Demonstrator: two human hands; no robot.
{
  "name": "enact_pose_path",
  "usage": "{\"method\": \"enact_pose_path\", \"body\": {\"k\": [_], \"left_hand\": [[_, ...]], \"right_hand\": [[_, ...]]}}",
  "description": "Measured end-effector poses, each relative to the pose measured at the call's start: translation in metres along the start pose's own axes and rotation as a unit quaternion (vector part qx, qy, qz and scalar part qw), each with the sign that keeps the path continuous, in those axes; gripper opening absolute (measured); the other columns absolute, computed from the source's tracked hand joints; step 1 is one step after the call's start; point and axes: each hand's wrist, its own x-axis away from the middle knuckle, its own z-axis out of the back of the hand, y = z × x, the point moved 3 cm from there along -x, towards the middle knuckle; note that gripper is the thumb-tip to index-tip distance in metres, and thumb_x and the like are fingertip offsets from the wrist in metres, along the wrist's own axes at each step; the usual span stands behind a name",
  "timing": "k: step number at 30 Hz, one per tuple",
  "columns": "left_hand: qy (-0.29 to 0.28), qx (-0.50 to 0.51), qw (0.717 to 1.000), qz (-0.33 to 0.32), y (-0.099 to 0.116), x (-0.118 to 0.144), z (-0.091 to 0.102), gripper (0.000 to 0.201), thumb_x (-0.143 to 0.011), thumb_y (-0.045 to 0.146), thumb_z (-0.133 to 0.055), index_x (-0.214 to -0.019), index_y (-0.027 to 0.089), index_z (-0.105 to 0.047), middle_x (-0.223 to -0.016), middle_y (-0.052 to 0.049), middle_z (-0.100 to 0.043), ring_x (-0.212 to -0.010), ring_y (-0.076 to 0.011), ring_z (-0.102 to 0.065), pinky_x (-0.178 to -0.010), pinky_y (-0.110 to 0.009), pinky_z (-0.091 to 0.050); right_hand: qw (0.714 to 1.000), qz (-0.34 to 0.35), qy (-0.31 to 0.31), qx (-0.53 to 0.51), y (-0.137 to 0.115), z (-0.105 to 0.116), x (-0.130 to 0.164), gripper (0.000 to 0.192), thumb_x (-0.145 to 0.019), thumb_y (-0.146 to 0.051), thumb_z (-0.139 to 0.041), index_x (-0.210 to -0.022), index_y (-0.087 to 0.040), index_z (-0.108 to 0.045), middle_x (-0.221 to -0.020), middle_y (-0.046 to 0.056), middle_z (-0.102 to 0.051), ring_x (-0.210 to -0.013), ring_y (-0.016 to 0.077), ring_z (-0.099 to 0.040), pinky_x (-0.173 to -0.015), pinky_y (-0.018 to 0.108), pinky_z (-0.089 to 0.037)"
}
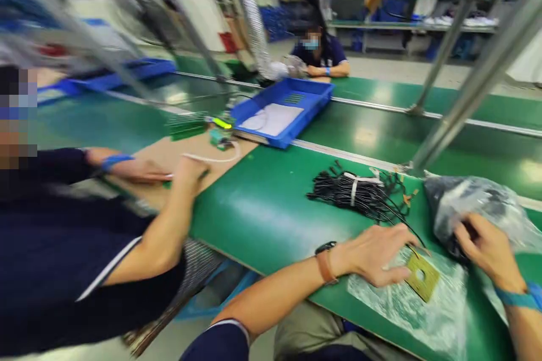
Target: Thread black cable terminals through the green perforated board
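Observation:
My left hand (pixel 381 252) reaches over a small square yellow-green board (pixel 424 278) with a round hole in its middle. Its thumb and fingers are apart, close to the board's left edge, and thin wires (pixel 411 250) run from the board under the fingers. Beneath the board is a clear plastic sheet or bag (pixel 444 316). My right hand (pixel 489 248) has its fingers curled at a clear plastic bag (pixel 491 203) with dark contents, gripping its near side; the fingertips are partly hidden.
A tied bundle of black cables (pixel 351 192) lies behind my left hand on the green table (pixel 271 203). A blue tray (pixel 292 130) with papers stands farther back. To the left, a co-worker's arms (pixel 169 225) work over a brown board (pixel 224 163). Metal posts (pixel 461 84) rise behind.

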Motion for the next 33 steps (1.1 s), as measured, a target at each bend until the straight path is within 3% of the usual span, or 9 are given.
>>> {"method": "enact_pose_path", "body": {"k": [5,9,12,15,17,21,25,29,33], "left_hand": [[0.002,-0.072,0.997,-0.003,-0.018,0.002,-0.001,0.032,-0.107,0.033,-0.03,-0.11,0.018,-0.058,-0.098,-0.006,-0.06,-0.08,-0.0168,-0.06,-0.066,-0.029,-0.045],[0.009,-0.051,0.999,0.011,-0.024,0.003,-0.005,0.027,-0.104,0.021,-0.034,-0.122,0.018,-0.054,-0.1,-0.005,-0.061,-0.079,-0.0157,-0.061,-0.07,-0.028,-0.046],[0.019,0.009,0.999,0.047,-0.025,0.003,-0.001,0.027,-0.101,0.018,-0.036,-0.127,0.017,-0.046,-0.107,-0.008,-0.062,-0.087,-0.019,-0.062,-0.077,-0.032,-0.049],[0.009,0.051,0.996,0.069,-0.024,0.003,0.004,0.02,-0.101,0.021,-0.035,-0.117,0.017,-0.047,-0.103,-0.008,-0.061,-0.086,-0.0197,-0.06,-0.079,-0.034,-0.049],[-0.005,0.059,0.997,0.054,-0.024,0.003,0.005,0.019,-0.102,0.021,-0.033,-0.109,0.017,-0.051,-0.103,-0.008,-0.058,-0.088,-0.0191,-0.058,-0.083,-0.034,-0.049],[-0.031,0.03,0.999,0.028,-0.03,0.002,-0.002,0.022,-0.103,0.021,-0.039,-0.109,0.018,-0.059,-0.106,-0.008,-0.056,-0.088,-0.0179,-0.058,-0.08,-0.03,-0.049],[-0.026,0.013,0.999,0.012,-0.04,0.002,-0.01,0.027,-0.101,0.019,-0.046,-0.125,0.021,-0.06,-0.1,-0.006,-0.064,-0.087,-0.0176,-0.064,-0.076,-0.027,-0.048],[-0.023,0.013,0.998,0.057,-0.044,0.002,-0.007,0.032,-0.1,0.019,-0.051,-0.132,0.02,-0.051,-0.091,-0.003,-0.072,-0.084,-0.0191,-0.069,-0.073,-0.026,-0.048],[-0.038,-0.014,0.995,0.093,-0.038,0.003,0.004,0.012,-0.1,0.024,-0.054,-0.11,0.018,-0.054,-0.084,-0.001,-0.068,-0.077,-0.0185,-0.066,-0.067,-0.026,-0.044]], "right_hand": [[0.999,-0.024,0.012,0.018,-0.002,0.014,0.017,0.018,-0.098,-0.032,-0.052,-0.091,-0.019,-0.064,-0.076,0.003,-0.067,-0.063,0.0169,-0.062,-0.063,0.029,-0.047],[0.999,-0.016,0.007,-0.043,-0.031,0.028,0.007,0.017,-0.096,-0.028,-0.054,-0.087,-0.019,-0.065,-0.067,0.0,-0.063,-0.054,0.0132,-0.056,-0.057,0.026,-0.042],[0.981,-0.064,-0.129,-0.129,-0.046,0.036,0.013,0.018,-0.096,-0.029,-0.052,-0.088,-0.02,-0.065,-0.061,-0.003,-0.059,-0.051,0.0123,-0.05,-0.052,0.024,-0.037],[0.924,-0.144,-0.305,-0.179,-0.052,0.028,0.037,0.019,-0.096,-0.034,-0.05,-0.095,-0.02,-0.063,-0.058,-0.005,-0.054,-0.051,0.0136,-0.048,-0.05,0.024,-0.034],[0.9,-0.182,-0.356,-0.172,-0.055,0.015,0.057,0.018,-0.094,-0.033,-0.051,-0.101,-0.019,-0.059,-0.057,-0.006,-0.051,-0.051,0.0146,-0.048,-0.051,0.025,-0.033],[0.919,-0.202,-0.321,-0.107,-0.07,-0.014,0.078,0.015,-0.095,-0.025,-0.048,-0.109,-0.019,-0.049,-0.059,-0.005,-0.053,-0.054,0.0173,-0.052,-0.055,0.027,-0.031],[0.937,-0.16,-0.303,-0.066,-0.098,-0.034,0.062,0.012,-0.096,-0.023,-0.048,-0.107,-0.019,-0.05,-0.075,0.002,-0.065,-0.065,0.0203,-0.062,-0.059,0.029,-0.033],[0.941,-0.106,-0.317,-0.044,-0.108,-0.039,0.034,0.011,-0.094,-0.019,-0.051,-0.104,-0.016,-0.055,-0.087,0.008,-0.07,-0.074,0.0217,-0.067,-0.063,0.029,-0.037],[0.934,-0.035,-0.337,-0.11,-0.097,-0.029,0.015,0.007,-0.093,-0.018,-0.053,-0.099,-0.019,-0.057,-0.071,0.0,-0.063,-0.062,0.0169,-0.06,-0.057,0.026,-0.036]]}}
